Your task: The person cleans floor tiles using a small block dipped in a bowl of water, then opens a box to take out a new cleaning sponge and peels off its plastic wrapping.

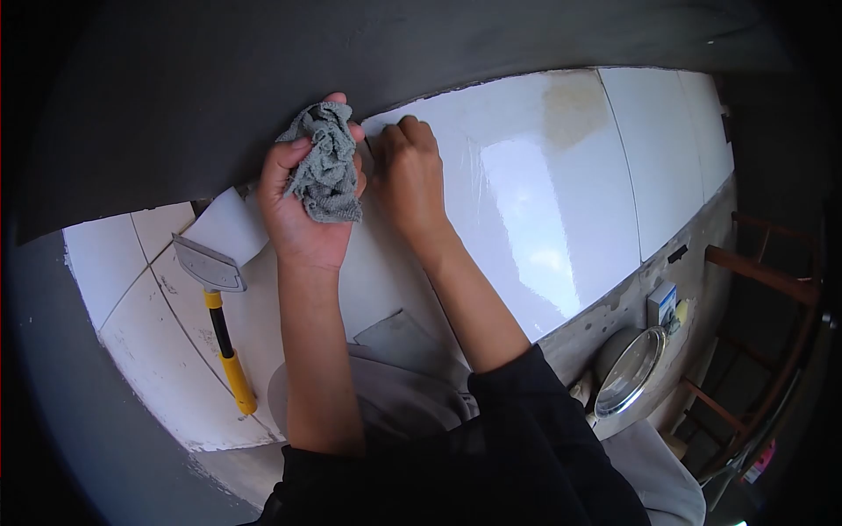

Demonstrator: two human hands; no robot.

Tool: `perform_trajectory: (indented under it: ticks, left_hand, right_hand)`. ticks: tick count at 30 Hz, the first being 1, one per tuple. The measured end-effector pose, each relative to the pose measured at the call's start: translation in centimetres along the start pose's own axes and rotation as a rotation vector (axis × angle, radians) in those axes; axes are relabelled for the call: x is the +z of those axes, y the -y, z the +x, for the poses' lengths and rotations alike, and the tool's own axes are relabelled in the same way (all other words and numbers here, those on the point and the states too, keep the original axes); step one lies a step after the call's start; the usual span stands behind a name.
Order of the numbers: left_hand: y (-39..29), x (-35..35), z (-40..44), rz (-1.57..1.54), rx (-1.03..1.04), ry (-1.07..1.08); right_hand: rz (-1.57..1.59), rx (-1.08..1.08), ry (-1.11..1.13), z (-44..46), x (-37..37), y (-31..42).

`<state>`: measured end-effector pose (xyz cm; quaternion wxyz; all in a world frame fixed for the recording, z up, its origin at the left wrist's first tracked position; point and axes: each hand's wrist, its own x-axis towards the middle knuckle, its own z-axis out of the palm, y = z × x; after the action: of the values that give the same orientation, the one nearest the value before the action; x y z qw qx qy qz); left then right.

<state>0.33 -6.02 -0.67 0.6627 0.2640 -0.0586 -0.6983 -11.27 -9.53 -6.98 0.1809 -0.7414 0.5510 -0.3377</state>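
My left hand (305, 238) is palm up, with its fingers closed around a crumpled grey-green cloth (326, 167). Beside it, my right hand (412, 175) is curled into a fist, knuckles up. It rests at the seam between white floor tiles, close to the dark wall; whatever its fingertips hold is hidden. To the right of that hand lies a glossy white tile (491, 202) with a bright reflection. A scraper (221, 320) with a wide grey head and a yellow and black handle lies on the tiles left of my left forearm.
A dark wall (219, 96) runs along the far edge of the tiles. A loose white piece (232, 226) leans near the scraper. A brownish stain (574, 110) marks a tile. At right stand a round container with a shiny rim (630, 373), a small box (662, 305) and a reddish-brown frame (759, 273).
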Motion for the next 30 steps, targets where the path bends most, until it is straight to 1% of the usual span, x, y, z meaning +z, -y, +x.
perform_trajectory:
  ticks: [2,8,11,14,18,20,23,26,30]
  left_hand:
    - [0.2,-0.1,-0.1,-0.004,0.008,-0.007]
    - [0.2,-0.1,0.0,0.003,0.019,0.007]
    - [0.1,-0.2,0.0,0.024,0.026,0.011]
    - [0.1,-0.3,0.0,0.007,0.020,0.015]
    - [0.0,-0.3,-0.1,0.017,0.021,0.024]
    - [0.1,-0.1,0.1,0.007,0.023,0.007]
    - [0.1,0.2,0.0,-0.010,0.025,-0.029]
    - [0.1,0.2,-0.1,0.004,0.016,-0.007]
    - [0.0,0.0,-0.1,0.008,0.003,0.009]
  right_hand:
    - [-0.015,0.002,0.024,-1.7,-0.4,-0.4]
    - [0.017,-0.027,-0.078,1.6,0.8,0.2]
    - [-0.046,-0.063,0.001,-0.5,0.0,0.1]
    - [-0.005,-0.081,-0.018,-0.3,-0.1,0.3]
    - [0.028,-0.022,-0.052,1.6,0.9,0.2]
    - [-0.009,-0.028,-0.022,0.6,0.4,0.0]
    - [0.008,-0.107,-0.054,-1.0,-0.6,0.1]
    - [0.020,-0.085,-0.088,1.0,0.3,0.1]
    - [-0.016,-0.076,-0.023,0.4,-0.1,-0.4]
